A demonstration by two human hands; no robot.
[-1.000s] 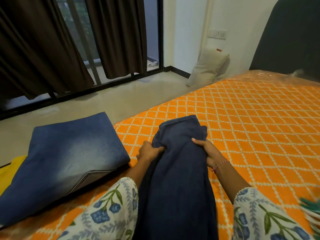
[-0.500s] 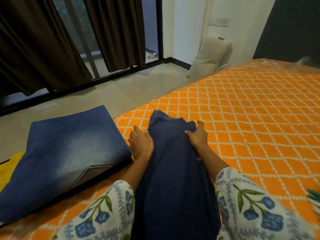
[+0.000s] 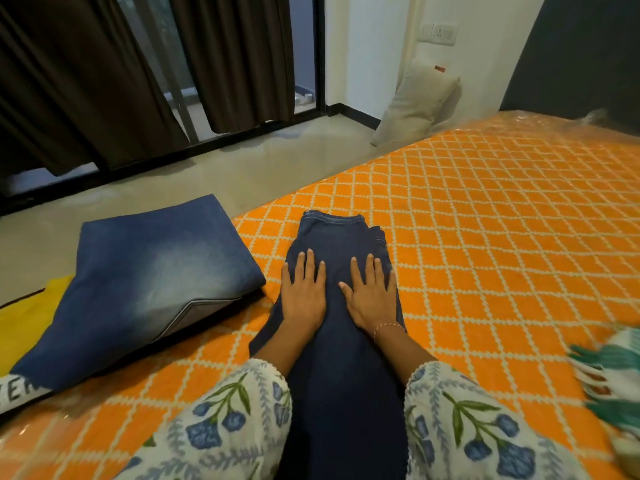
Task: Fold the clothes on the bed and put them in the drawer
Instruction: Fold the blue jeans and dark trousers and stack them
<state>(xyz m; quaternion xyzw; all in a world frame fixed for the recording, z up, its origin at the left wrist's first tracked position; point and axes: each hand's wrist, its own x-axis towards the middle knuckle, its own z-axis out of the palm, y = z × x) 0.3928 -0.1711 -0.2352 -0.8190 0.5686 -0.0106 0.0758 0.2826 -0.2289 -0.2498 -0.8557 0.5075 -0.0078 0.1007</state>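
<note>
A pair of dark blue jeans (image 3: 341, 382) lies lengthwise on the orange patterned bed (image 3: 502, 237), its waistband at the far end. My left hand (image 3: 303, 292) and my right hand (image 3: 372, 296) lie flat side by side on the jeans just below the waistband, fingers straight, pressing the cloth. To the left, a folded pair of faded blue jeans (image 3: 149, 282) rests at the bed's edge, on top of a yellow garment (image 3: 24, 320). No drawer is in view.
A green and white striped cloth (image 3: 609, 386) lies at the right edge of the bed. A pillow (image 3: 415, 102) leans against the far wall on the floor. Dark curtains (image 3: 79, 74) hang over a glass door beyond the bare floor at the left.
Both hands let go of the jeans' sides and moved onto the top, now lying flat with straight fingers. The waistband end has settled flat on the bed.
</note>
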